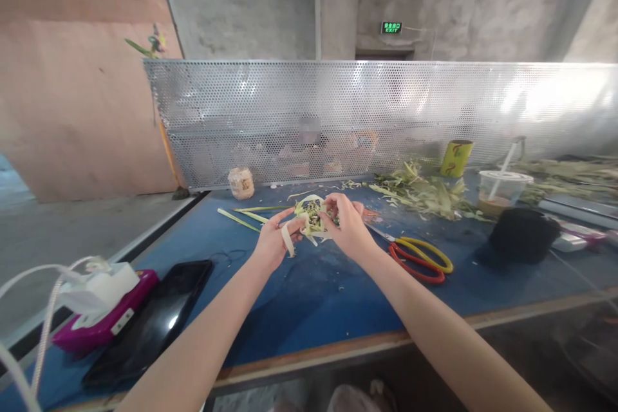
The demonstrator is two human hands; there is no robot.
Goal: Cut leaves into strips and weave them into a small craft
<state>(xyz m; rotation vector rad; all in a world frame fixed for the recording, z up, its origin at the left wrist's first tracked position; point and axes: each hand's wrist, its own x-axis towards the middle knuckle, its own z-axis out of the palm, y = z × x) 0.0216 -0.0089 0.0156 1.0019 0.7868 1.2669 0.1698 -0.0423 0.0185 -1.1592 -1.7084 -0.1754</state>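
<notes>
Between my two hands, over the blue tabletop, is a small woven piece of pale green plant strips with loose ends. My left hand grips its left side, and one pale strip hangs down over the fingers. On the other side, my right hand pinches the woven piece at its right edge with thumb and fingers. Scissors with one red and one yellow handle lie just right of my right hand, their blades partly hidden. Several green stalks lie left of the woven piece.
A small woven pot stands at the back left. Leaf strips, a yellow can, a lidded cup and a black object are on the right. A tablet and purple power strip lie front left. A perforated metal screen borders the back.
</notes>
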